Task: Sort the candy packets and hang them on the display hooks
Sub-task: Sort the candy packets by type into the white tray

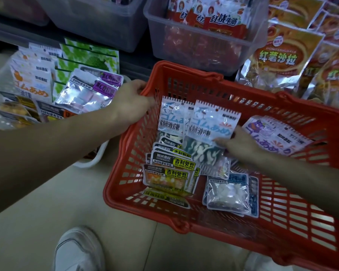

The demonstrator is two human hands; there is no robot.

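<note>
1. Two shark packets (170, 118) stand upright in the red basket (282, 222), against its far left wall. The front shark packet (211, 122) overlaps the one behind.
2. Jelly-bean packets (170, 173) with yellow labels lie fanned in a stack on the basket's bottom, near left. At least five show, but the exact count cannot be told.
3. Two purple packets (266, 133) lean at the far right of the basket. At least two blue-label packets (227, 190) are stacked near the middle.
4. Outside the basket there are two clear bins (98, 20) on the shelf above and orange bags (286, 55) at the right. A heap of mixed packets (86, 90) sits at the left, and one white shoe (78, 249) is on the floor.
5. The left hand (133, 100) reaches forward with the forearm straight — its grip is curled over the basket's far left corner rim.
6. The right hand (241, 143) comes in from the right, palm down, over the purple packets. Its grip is pinched on the lower right edge of the front shark packet.
</note>
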